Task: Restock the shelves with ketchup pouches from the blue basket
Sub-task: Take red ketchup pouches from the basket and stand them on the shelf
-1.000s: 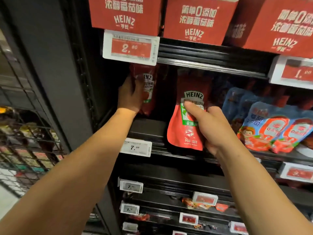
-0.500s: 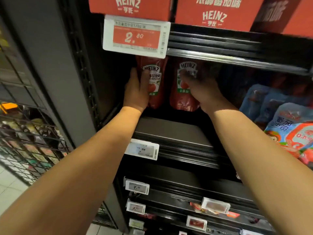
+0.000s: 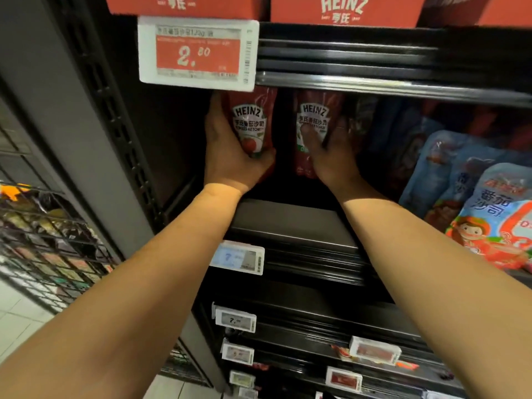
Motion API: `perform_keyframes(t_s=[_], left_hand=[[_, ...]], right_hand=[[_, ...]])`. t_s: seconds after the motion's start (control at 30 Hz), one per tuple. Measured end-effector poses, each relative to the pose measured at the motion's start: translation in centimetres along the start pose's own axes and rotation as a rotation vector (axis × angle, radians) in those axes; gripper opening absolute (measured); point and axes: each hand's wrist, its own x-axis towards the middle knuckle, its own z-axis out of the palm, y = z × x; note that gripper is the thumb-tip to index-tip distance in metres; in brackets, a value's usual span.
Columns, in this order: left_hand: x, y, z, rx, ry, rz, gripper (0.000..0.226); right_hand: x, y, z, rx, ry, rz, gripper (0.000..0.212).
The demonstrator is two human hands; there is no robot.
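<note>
Both hands grip ketchup: left hand (image 3: 230, 156) cups one pouch (image 3: 252, 125), right hand (image 3: 331, 156), at its 3 o'clock, pinches another (image 3: 312, 116); letting go early could topple either

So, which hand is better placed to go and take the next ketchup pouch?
Probably the right hand. It only holds its pouch upright at the back of the shelf. The left hand grips the left pouch from below.

You have just one camera, on your head. It looks forward and a bit down, very near the dark shelf (image 3: 290, 226), with both your arms reaching away from you.
</note>
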Motion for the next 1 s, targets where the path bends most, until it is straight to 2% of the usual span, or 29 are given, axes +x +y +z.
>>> perform_keyframes(t_s=[0.13,0.27,0.47,0.63,0.77,0.9,1.0], left_hand=[[0.1,-0.4,0.3,0.236,-0.131,-0.050,0.105],[1.1,-0.6,0.9,0.364,-0.236,-0.139,0.088],[2.3,-1.2,2.1,0.403,-0.182,-0.105,0.077],[2.4,-2.1,2.4,0.429,-0.195,-0.074,0.060],[2.3,-2.2,2.4,0.437,-0.183,-0.090,0.060],[2.3,-1.8,2.5,0.467,-0.209,-0.112,0.063],[2.3,-1.7,2.6,0.517,-0.215,-0.148,0.065]], right_hand=[[-0.2,0.0,-0.2,-0.091,-0.027,0.091,0.065],[-0.1,0.3,-0.1,-0.168,0.013,0.100,0.061],[0.4,1.1,-0.2,-0.248,0.053,0.018,0.052],[0.5,1.0,0.2,-0.361,0.067,-0.046,0.058],[0.9,0.9,1.1,-0.402,0.042,-0.011,0.056],[1.9,0.2,2.4,-0.419,-0.059,0.001,0.057],[1.6,-0.2,3.6,-0.340,-0.039,0.026,0.054]])
